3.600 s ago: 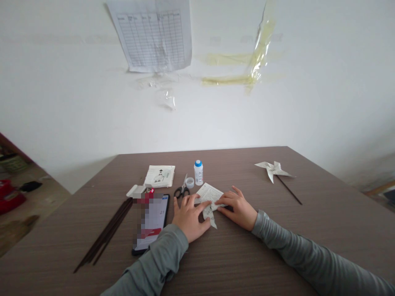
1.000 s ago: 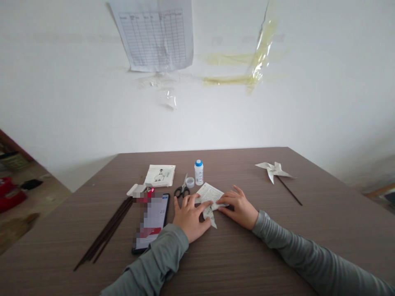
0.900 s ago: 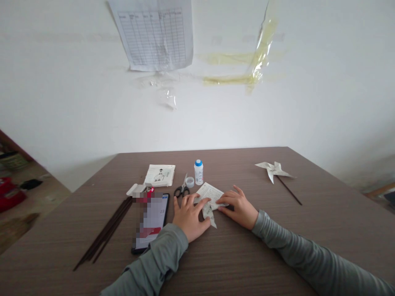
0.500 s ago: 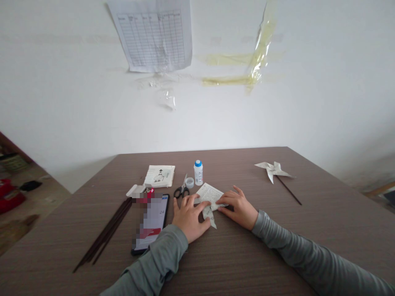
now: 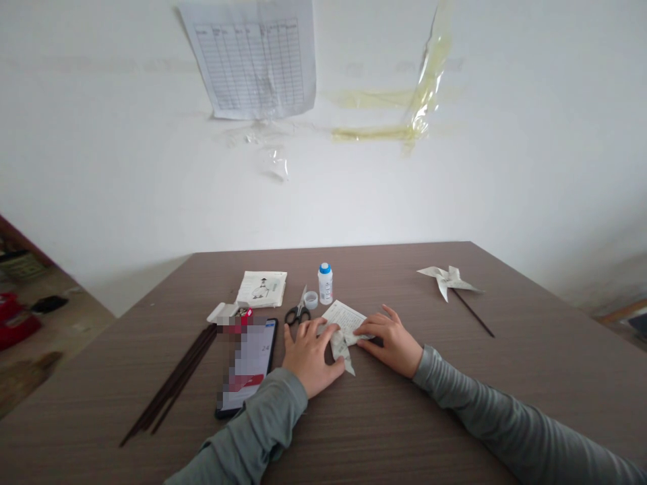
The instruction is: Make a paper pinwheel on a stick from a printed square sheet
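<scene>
The black smartphone (image 5: 247, 367) lying on the brown wooden surface (image 5: 404, 417) shows the number "24" on its screen. Print on the white ruled chart (image 5: 251, 60) and the folded printed paper (image 5: 344, 322) is too small to read.

White wall (image 5: 505, 168) bearing a taped printed table sheet (image 5: 251, 60) and yellowed tape strips (image 5: 384, 114), seen behind a brown wood-grain table (image 5: 404, 431)

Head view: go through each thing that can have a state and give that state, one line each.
printed paper: flat on the table, partly folded, pressed by both hands.
left hand: fingers on the paper.
right hand: fingertips on the paper.
glue bottle: upright, blue cap on.
scissors: lying down, blades about shut.
phone: flat, screen lit.
pinwheel: finished, lying on its stick.
sticks: lying bundled.
</scene>
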The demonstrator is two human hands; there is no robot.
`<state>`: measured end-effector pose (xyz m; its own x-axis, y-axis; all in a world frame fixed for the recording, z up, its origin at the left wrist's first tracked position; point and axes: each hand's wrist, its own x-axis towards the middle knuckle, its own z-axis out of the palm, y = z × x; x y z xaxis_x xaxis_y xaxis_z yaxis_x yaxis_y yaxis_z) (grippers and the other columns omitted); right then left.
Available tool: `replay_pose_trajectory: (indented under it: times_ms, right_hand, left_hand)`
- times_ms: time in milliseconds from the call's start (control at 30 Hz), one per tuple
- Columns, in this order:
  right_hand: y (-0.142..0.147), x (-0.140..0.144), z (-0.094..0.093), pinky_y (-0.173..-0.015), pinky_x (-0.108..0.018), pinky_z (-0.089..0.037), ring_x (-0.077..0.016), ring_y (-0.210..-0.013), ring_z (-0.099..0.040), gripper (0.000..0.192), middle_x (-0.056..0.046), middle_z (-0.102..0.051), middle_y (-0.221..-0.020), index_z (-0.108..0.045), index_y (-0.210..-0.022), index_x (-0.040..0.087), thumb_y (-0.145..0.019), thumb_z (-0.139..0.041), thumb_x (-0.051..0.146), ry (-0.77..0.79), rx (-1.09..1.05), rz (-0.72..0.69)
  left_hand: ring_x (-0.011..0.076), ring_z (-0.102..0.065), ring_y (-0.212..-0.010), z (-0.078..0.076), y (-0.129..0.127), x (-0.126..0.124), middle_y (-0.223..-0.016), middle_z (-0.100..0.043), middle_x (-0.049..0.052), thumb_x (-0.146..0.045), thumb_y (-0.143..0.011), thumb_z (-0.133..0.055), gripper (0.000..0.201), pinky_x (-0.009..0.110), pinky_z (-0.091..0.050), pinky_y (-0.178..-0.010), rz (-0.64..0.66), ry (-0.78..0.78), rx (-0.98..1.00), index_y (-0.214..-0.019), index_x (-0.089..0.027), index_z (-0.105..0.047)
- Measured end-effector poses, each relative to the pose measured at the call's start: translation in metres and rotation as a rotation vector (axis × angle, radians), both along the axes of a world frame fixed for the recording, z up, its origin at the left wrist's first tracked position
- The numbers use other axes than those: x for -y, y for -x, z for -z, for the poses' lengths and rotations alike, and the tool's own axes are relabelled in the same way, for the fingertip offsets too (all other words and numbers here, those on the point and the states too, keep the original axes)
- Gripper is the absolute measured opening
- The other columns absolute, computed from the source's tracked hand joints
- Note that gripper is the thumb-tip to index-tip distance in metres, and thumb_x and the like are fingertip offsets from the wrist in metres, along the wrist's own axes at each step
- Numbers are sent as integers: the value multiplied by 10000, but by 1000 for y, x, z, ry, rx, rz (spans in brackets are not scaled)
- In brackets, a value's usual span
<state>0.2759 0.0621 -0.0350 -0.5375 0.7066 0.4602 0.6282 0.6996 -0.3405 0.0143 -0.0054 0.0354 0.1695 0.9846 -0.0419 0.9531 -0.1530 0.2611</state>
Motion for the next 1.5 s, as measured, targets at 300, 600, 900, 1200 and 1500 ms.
replay_pose_trajectory:
  times_ms: [300, 600, 900, 1200, 1500]
  right_hand:
    - [1, -1, 0, -1483, -814, -576, -393, -1173, -982, 195, -55, -1008, -1207, -1011, -1237, 419, -1129, -894, 307, 37, 2, 1]
    - [1, -1, 0, -1467, -796, -599, -386, -1156, -991, 199, -67, -1010, -1199, -1008, -1226, 439, -1139, -886, 308, 21, -33, -13]
    - [1, 1, -3, -1474, -816, -588, -407, -1161, -997, 238, -65, -1004, -1184, -1008, -1228, 445, -1129, -887, 265, 19, -43, -18]
    - [1, 3, -8, -1443, -784, -631, -401, -1140, -999, 231, -65, -1003, -1166, -1001, -1216, 471, -1132, -871, 300, 8, -43, -18]
    - [2, 3, -7, -1470, -846, -572, -405, -1151, -979, 187, -64, -986, -1158, -1005, -1186, 473, -1138, -870, 353, 69, -49, -1]
  left_hand:
    - [530, -586, -1836, -10, -2, 3, -1925, -711, 122, -367, -1091, -953, 610, 993, -256, -1557, 5, 32, 3, -1691, -458, -901]
    - [542, -571, -1828, -8, 1, 2, -1937, -686, 135, -372, -1070, -945, 623, 1003, -243, -1548, 12, 36, 25, -1686, -457, -905]
    - [540, -648, -1760, -2, 1, 4, -1863, -749, 162, -307, -1036, -964, 718, 1016, -292, -1526, 16, -39, 60, -1736, -435, -871]
    - [551, -560, -1869, -14, -4, 4, -1980, -669, 149, -314, -1067, -953, 658, 1000, -231, -1546, 11, 33, 33, -1703, -473, -904]
    - [608, -539, -1872, -8, -1, 4, -2022, -638, 156, -345, -1084, -929, 656, 1006, -240, -1541, 26, 25, 31, -1729, -460, -894]
